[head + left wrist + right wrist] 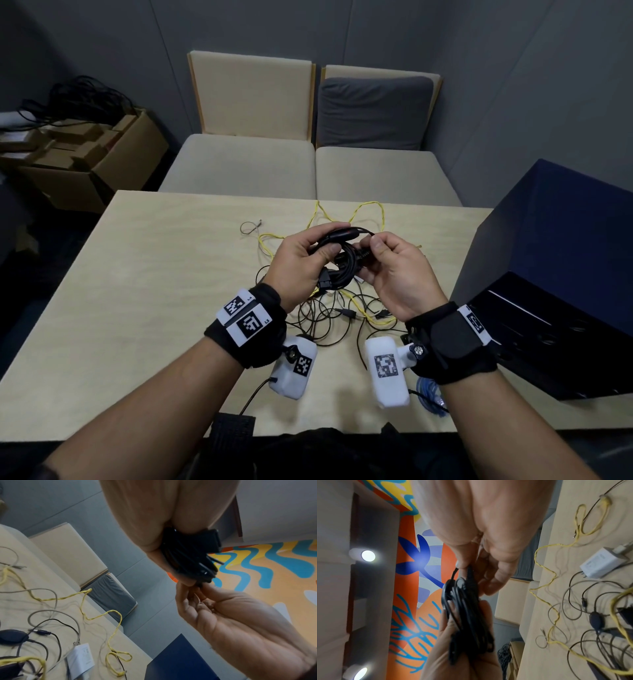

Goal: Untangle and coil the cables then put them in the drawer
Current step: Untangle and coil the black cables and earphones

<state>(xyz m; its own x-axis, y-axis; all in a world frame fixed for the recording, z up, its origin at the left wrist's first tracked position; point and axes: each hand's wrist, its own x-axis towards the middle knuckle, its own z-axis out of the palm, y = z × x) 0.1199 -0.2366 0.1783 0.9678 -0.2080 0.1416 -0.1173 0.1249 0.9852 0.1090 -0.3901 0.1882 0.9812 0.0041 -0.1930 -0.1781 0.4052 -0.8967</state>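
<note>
My left hand [301, 260] grips a coiled bundle of black cable [342, 263] above the table's middle; the black cable [190, 555] fills its fist in the left wrist view. My right hand [394, 270] pinches the bundle's loose end between thumb and fingers, and the same black cable [467, 615] shows in the right wrist view. Below the hands lies a tangle of thin black and grey cables [329, 315] crossed by a yellow cable [370, 212]. The dark blue drawer unit [555, 274] stands at the table's right, its drawer [534, 329] pulled open.
A white charger block [604, 562] and a black inline adapter [12, 635] lie among the loose cables. A blue cable [428, 394] sits near the table's [137, 308] front edge under my right wrist. Beige seats [308, 164] stand beyond; cardboard boxes [85, 147] at far left.
</note>
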